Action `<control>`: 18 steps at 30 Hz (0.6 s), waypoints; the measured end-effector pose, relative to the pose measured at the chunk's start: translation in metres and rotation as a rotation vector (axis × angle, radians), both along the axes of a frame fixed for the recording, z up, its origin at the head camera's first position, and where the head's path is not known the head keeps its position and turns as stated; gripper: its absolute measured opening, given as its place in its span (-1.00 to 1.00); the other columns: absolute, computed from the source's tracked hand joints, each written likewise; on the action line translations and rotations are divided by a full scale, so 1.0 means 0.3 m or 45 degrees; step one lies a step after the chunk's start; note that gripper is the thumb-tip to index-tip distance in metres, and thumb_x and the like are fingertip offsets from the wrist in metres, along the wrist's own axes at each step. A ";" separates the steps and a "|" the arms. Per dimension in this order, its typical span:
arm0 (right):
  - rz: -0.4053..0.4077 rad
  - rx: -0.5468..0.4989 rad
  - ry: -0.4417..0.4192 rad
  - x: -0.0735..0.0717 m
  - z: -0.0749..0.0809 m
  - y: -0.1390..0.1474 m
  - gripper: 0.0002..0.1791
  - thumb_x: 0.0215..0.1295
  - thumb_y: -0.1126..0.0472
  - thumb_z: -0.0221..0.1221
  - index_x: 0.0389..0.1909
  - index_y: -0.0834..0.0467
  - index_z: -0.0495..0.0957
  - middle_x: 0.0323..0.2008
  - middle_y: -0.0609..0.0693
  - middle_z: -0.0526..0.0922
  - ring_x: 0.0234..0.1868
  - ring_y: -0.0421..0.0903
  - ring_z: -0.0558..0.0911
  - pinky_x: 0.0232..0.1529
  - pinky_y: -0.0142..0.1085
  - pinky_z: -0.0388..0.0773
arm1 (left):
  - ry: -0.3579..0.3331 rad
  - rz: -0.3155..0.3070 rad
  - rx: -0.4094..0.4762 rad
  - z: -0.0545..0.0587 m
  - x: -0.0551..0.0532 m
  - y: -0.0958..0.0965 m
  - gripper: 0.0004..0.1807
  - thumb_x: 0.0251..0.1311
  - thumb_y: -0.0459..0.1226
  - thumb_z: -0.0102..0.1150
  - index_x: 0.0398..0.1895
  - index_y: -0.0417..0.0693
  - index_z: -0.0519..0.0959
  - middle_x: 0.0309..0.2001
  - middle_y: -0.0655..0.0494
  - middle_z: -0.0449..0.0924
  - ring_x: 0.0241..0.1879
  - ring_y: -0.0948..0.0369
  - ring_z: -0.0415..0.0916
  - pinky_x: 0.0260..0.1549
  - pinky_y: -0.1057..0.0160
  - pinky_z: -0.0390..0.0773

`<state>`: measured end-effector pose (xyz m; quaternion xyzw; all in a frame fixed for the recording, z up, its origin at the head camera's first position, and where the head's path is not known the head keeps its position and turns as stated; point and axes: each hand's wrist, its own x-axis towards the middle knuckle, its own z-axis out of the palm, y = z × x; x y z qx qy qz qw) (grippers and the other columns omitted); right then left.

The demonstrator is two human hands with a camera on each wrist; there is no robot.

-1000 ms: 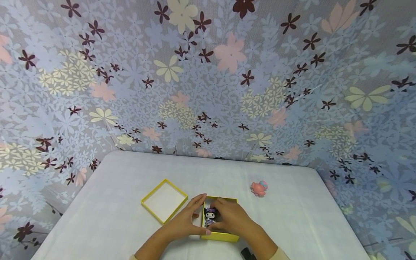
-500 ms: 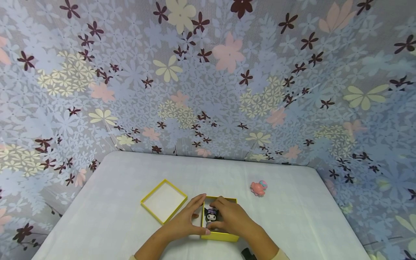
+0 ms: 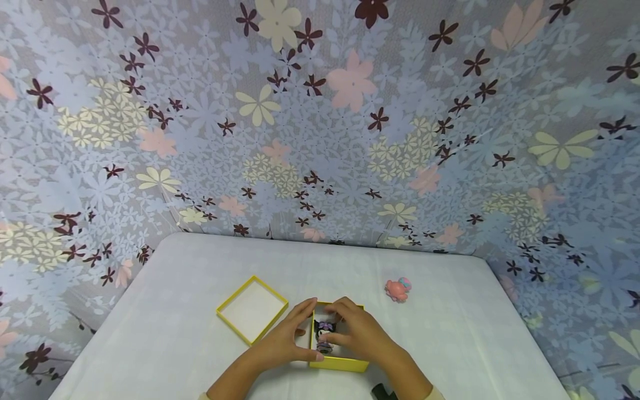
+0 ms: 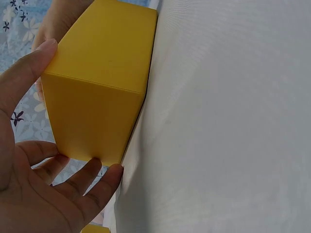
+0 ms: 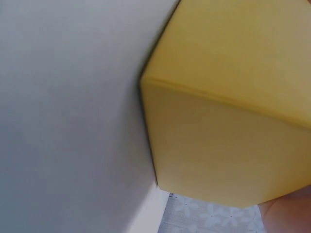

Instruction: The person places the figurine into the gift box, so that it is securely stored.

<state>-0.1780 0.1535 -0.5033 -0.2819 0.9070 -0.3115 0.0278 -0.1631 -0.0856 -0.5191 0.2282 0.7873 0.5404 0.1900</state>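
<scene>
A yellow box without its lid sits on the white-covered table, pale inside. My left hand grips its left side, thumb at the near corner and fingertips along the far edge; the left wrist view shows the thumb and fingers spanning the yellow wall. Inside, against the left wall, is a small figurine with a black-and-purple hood and a white face. Over the box, my right hand has its fingers spread loosely, the thumb overlapping the figurine's face. The right wrist view shows only the box's outer walls and a bit of skin.
The yellow-rimmed lid lies turned up, left of the box. A coral-pink toy with a blue-and-pink top is at the back right. Near the front edge, a black object is partly hidden by the right forearm. Floral fabric rises behind.
My right hand's fingers have lifted off the figurine and spread, moving slightly up and right. The figurine shows more of its lower part. The left hand stays on the box.
</scene>
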 end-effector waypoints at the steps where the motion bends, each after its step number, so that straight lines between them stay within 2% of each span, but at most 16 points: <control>1: -0.002 -0.019 0.004 0.000 0.001 0.002 -0.29 0.20 -0.32 0.27 0.28 -0.01 0.50 0.09 -0.16 0.56 -0.01 -0.18 0.62 0.01 -0.27 0.67 | 0.001 -0.001 0.000 0.001 -0.001 0.000 0.21 0.06 -0.03 0.53 0.66 0.25 -0.11 0.67 0.16 -0.23 0.58 -0.03 0.06 0.39 0.02 0.44; 8: -0.005 -0.148 0.015 0.000 0.006 0.015 -0.29 0.23 -0.23 0.32 0.31 0.02 0.47 0.13 -0.06 0.58 0.04 -0.13 0.62 0.11 -0.21 0.66 | 0.007 0.011 -0.015 0.004 0.000 0.001 0.24 0.03 -0.01 0.55 0.66 0.15 -0.10 0.67 0.17 -0.22 0.56 -0.03 0.09 0.38 0.02 0.45; 12: -0.017 -0.188 0.016 -0.001 0.014 0.027 -0.30 0.24 -0.23 0.31 0.34 -0.03 0.44 0.13 -0.09 0.58 0.06 -0.17 0.61 0.14 -0.23 0.65 | 0.014 0.015 -0.017 0.001 -0.001 0.002 0.24 0.03 -0.01 0.55 0.66 0.15 -0.10 0.67 0.17 -0.21 0.56 -0.03 0.10 0.38 0.03 0.45; 18: -0.067 -0.218 0.058 -0.009 0.025 0.055 -0.31 0.25 -0.22 0.30 0.36 -0.13 0.39 0.15 -0.16 0.55 0.12 -0.19 0.60 0.17 -0.23 0.64 | 0.007 0.015 -0.005 -0.003 -0.004 0.002 0.21 0.03 -0.03 0.55 0.65 0.28 -0.08 0.67 0.17 -0.20 0.57 -0.01 0.08 0.38 0.03 0.45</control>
